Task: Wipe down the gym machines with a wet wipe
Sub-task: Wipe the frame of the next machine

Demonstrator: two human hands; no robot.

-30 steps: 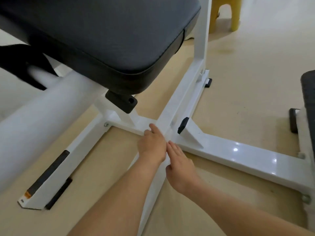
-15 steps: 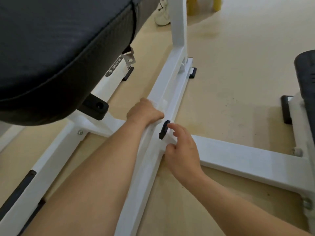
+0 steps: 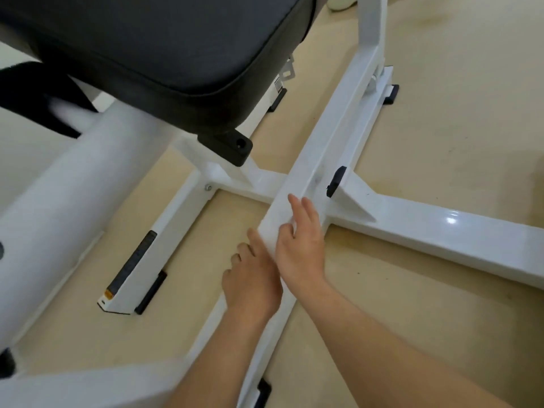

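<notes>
Left hand (image 3: 250, 282), right hand (image 3: 300, 250) touching, hands atop frame bar (image 3: 326, 156)

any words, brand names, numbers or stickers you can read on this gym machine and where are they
Nothing here reads clearly enough to quote.
Small label just below the black seat pad: print too small and blurred to read.
Orange sticker at the near end of the foot bar: no legible marks.
Dark strip along the top of that foot bar: no lettering can be made out.
</notes>
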